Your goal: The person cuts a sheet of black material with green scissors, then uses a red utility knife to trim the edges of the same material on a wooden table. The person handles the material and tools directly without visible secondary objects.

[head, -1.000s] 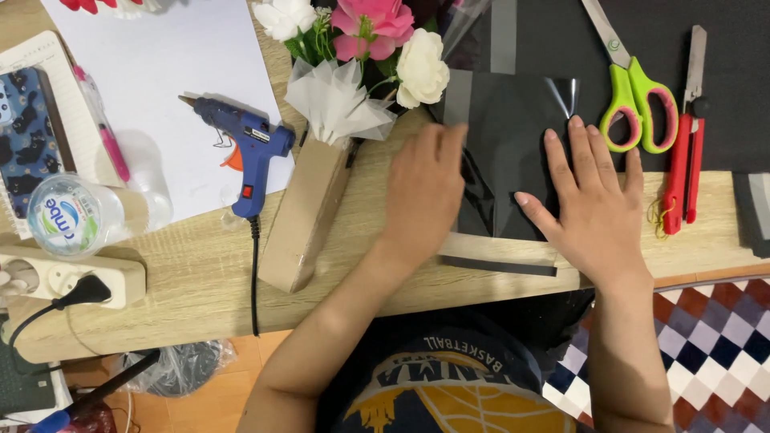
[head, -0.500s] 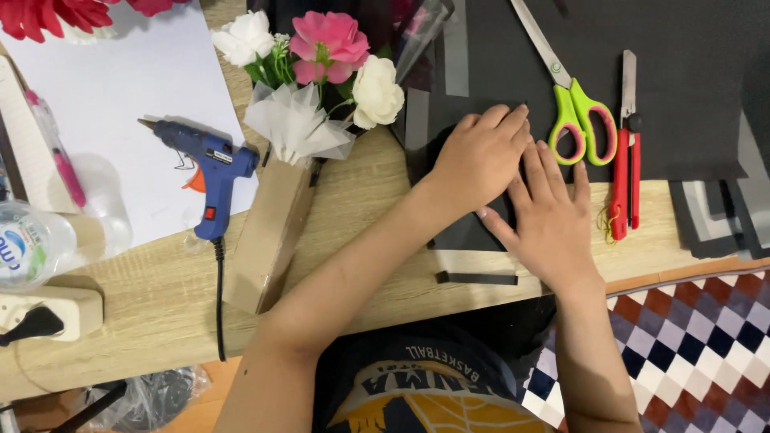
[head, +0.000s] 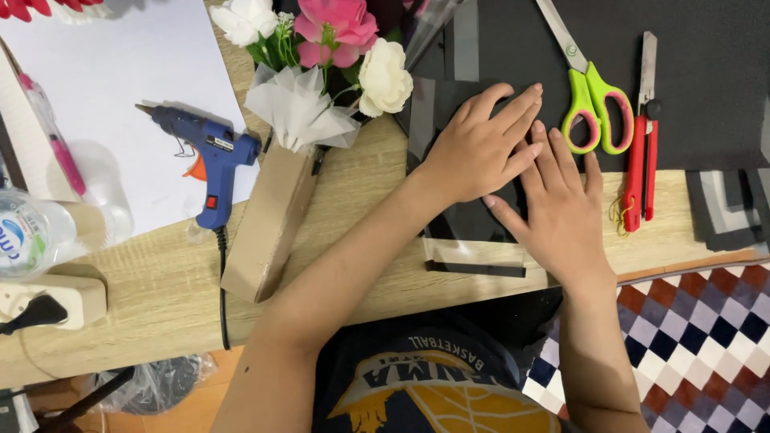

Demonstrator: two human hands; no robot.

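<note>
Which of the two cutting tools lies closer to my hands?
The green-handled scissors, just right of the left hand; the red utility knife lies farther right.

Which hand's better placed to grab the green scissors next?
Right, probably. The right hand lies flat on the black sheet, just below the green scissors. The left hand presses farther left.

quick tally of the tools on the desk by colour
blue hot glue gun: 1
green-handled scissors: 1
red-handled cutter: 1
pink pen: 1
total: 4
</note>
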